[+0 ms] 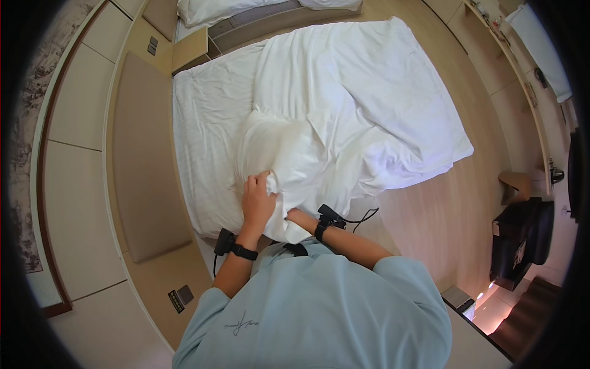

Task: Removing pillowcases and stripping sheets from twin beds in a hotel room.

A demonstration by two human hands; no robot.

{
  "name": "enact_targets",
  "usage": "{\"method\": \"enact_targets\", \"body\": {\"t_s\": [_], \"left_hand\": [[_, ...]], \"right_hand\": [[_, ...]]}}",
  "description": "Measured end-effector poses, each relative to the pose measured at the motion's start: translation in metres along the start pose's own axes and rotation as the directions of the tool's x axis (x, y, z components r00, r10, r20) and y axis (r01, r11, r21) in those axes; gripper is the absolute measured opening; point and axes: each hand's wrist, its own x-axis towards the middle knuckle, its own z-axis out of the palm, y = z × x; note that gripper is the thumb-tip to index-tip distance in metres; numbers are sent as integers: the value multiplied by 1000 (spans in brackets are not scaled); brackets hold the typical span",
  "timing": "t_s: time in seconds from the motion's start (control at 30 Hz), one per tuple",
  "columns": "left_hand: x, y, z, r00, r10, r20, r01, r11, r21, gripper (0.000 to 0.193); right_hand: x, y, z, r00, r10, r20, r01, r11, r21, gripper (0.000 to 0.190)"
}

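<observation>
A plump white pillow (281, 143) in a pillowcase lies on the near side of the bed, its open end turned towards me. My left hand (259, 196) grips the edge of the pillowcase (279, 226), fingers curled over the fabric. Just to the right, my right hand (293, 215) reaches in under a fold of the case, so its fingers are hidden. Both wrists carry black straps with small cabled devices. Beneath and beyond the pillow spread a white sheet (207, 110) and a rumpled white duvet (368, 92).
A padded headboard panel (143, 161) runs along the left wall. Past the bed's far side stand a wooden nightstand (190, 50) and a second bed (272, 20). At the right are a wood floor (428, 207), a dark chair (521, 244) and a long wall shelf (530, 101).
</observation>
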Motion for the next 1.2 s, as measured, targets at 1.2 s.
{"method": "enact_targets", "body": {"t_s": [1.2], "left_hand": [[-144, -145, 47, 445, -896, 12, 7, -10, -1000, 34]], "right_hand": [[162, -73, -3, 884, 273, 380, -277, 960, -45, 32]]}}
